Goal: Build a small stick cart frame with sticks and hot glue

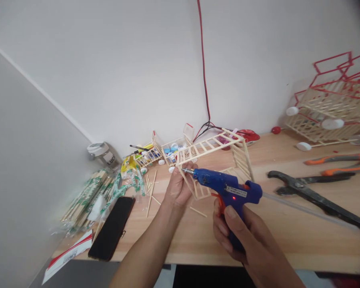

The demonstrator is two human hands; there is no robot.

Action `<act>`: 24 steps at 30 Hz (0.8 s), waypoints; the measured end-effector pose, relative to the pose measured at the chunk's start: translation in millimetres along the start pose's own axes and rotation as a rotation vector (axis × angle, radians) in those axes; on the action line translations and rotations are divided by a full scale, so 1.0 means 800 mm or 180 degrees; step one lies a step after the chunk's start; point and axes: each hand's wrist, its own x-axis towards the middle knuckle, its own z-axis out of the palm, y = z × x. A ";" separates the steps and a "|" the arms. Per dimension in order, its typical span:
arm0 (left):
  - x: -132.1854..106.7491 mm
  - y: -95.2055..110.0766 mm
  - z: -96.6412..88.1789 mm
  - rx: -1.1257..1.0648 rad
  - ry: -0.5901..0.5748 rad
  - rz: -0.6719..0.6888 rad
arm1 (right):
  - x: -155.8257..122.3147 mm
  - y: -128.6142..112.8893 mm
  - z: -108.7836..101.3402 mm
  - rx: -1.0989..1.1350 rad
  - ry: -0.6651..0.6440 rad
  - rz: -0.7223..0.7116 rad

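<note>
The right hand (243, 228) is wrapped firmly around the grip of a blue hot glue gun (228, 190), whose red light is glowing and whose nozzle is pointing at the left hand (180, 188). That hand is holding up a ladder-like frame of wooden craft sticks (211, 148) above a wooden workbench (288, 240). A translucent glue stick (306, 208) is extending from the gun's rear toward black pliers (312, 196), and a black phone (111, 228) is lying on the bench's left side
</note>
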 end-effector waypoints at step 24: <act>0.002 -0.005 -0.006 -0.0229 -0.0507 -0.0105 | 0.018 -0.016 0.002 -0.0183 0.0221 -0.0193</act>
